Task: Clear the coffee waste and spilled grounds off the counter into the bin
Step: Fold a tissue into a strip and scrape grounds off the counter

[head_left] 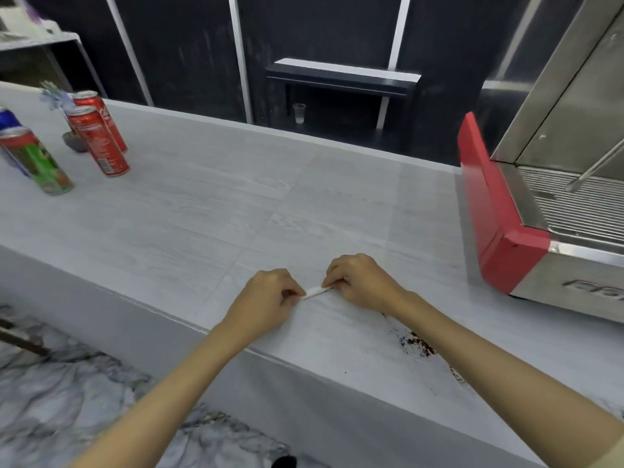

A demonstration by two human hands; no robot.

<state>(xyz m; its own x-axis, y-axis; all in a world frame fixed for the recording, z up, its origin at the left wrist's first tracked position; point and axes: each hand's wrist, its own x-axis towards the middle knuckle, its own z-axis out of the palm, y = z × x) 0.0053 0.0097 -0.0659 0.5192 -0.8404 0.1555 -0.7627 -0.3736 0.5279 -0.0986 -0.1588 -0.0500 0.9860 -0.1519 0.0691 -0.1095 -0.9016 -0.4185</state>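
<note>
Head view: the left hand (270, 292) and right hand (358, 282) each pinched an end of a small white paper strip (315, 292) above the tabletop (236, 204); spilled coffee grounds (417, 344) remained uncleared nearby, no bin visible.

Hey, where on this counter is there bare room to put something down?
The widest bare stretch of counter lies between the cans at far left and the coffee machine at right. It is tighter near the front edge, where both hands pinch a white strip beside spilled grounds.
</note>
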